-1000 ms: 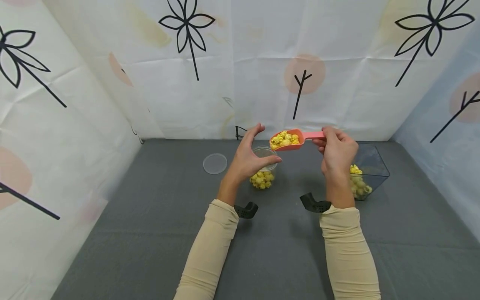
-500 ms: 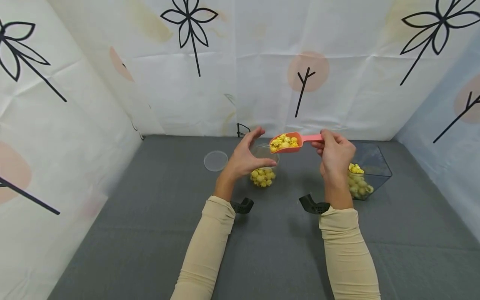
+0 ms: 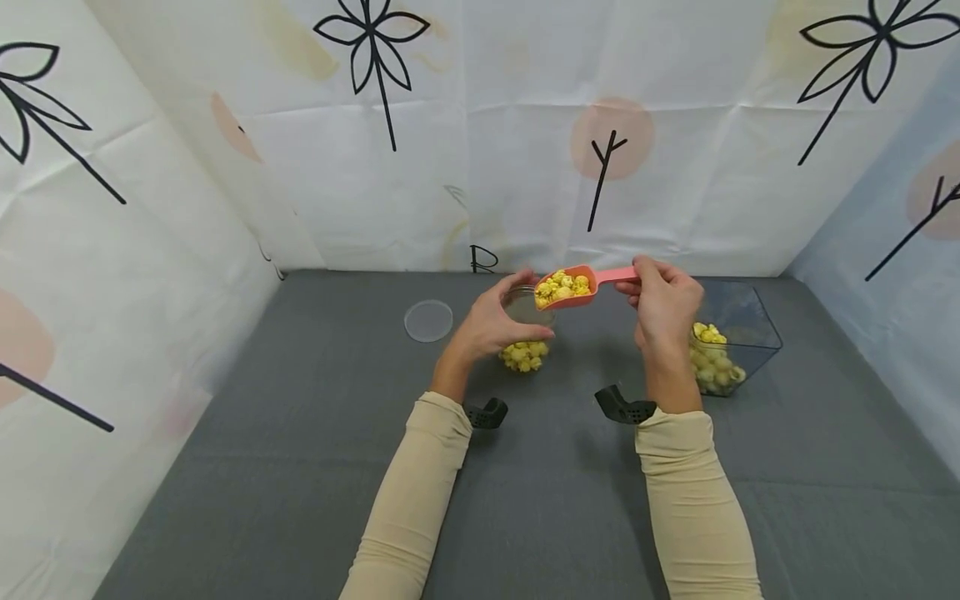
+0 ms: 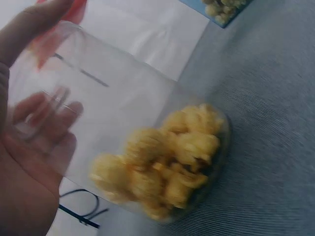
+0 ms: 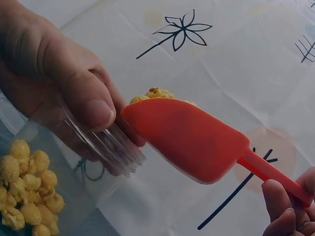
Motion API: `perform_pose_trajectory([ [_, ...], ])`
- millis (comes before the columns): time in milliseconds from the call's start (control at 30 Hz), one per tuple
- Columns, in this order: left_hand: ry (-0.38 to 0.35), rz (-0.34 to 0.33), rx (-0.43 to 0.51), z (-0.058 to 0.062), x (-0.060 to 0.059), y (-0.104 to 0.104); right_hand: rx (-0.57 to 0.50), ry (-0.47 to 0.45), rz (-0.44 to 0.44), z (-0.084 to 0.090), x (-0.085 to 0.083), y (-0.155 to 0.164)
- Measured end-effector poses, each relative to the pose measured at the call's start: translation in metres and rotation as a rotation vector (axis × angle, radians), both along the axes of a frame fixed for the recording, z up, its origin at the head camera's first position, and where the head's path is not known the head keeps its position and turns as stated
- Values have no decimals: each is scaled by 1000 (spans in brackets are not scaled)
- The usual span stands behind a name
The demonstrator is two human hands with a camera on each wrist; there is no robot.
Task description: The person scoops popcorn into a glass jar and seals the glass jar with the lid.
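Observation:
My left hand (image 3: 487, 325) curls round a clear plastic jar (image 4: 142, 93) close to its threaded rim, thumb on the near side and fingers on the far side. Yellow popcorn (image 4: 162, 157) fills the lower part of the jar, which stands on the grey table. My right hand (image 3: 667, 304) pinches the handle of a coral-red scoop (image 5: 187, 140) between thumb and fingers. More popcorn (image 3: 562, 287) is heaped in the scoop. Its front lip is right at the jar's mouth, pointing left and tipped slightly down.
A round clear lid (image 3: 428, 321) lies flat on the table, left of the jar. At the right, partly behind my right hand, stands a transparent square bin (image 3: 750, 333) with popcorn inside. A white patterned cloth (image 3: 510, 192) hangs behind the table.
My left fingers and thumb have closed in from a wide spread to the jar's sides. The scoop has shifted slightly left and its front has dipped.

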State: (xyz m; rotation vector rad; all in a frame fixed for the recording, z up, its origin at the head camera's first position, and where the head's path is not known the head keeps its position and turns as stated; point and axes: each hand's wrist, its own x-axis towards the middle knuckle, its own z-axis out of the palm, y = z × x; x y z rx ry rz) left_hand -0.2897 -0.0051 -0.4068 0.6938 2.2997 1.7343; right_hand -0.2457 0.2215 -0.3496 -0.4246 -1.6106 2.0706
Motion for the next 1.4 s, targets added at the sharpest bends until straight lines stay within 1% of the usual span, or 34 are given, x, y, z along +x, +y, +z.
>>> perform_pose_trajectory([
  [133, -12, -2, 13, -3, -2, 1, 25, 10, 1, 1, 0, 0],
  [333, -15, 3, 31, -4, -2, -1, 50, 27, 8, 2, 0, -2],
  [567, -3, -22, 55, -7, -2, -2, 121, 23, -1, 1, 2, -4],
  [667, -2, -24, 62, -7, -2, -2, 154, 53, -2, 4, 4, -6],
  [833, -10, -17, 45, -6, -2, -2, 200, 102, 6, 11, 10, -12],
  [967, -7, -12, 35, -5, -3, -2, 267, 127, 41, 17, 13, -15],
  [1100, 5, -16, 43, -5, -3, -2, 374, 154, 87, 21, 17, -18],
  [1200, 9, -18, 53, -6, -3, -3, 443, 158, 100, 22, 19, -20],
  [1267, 5, -16, 53, -6, -3, -3, 464, 150, 104, 22, 20, -20],
  [1400, -10, -11, 49, -6, -3, -3, 471, 116, 108, 22, 21, -20],
])
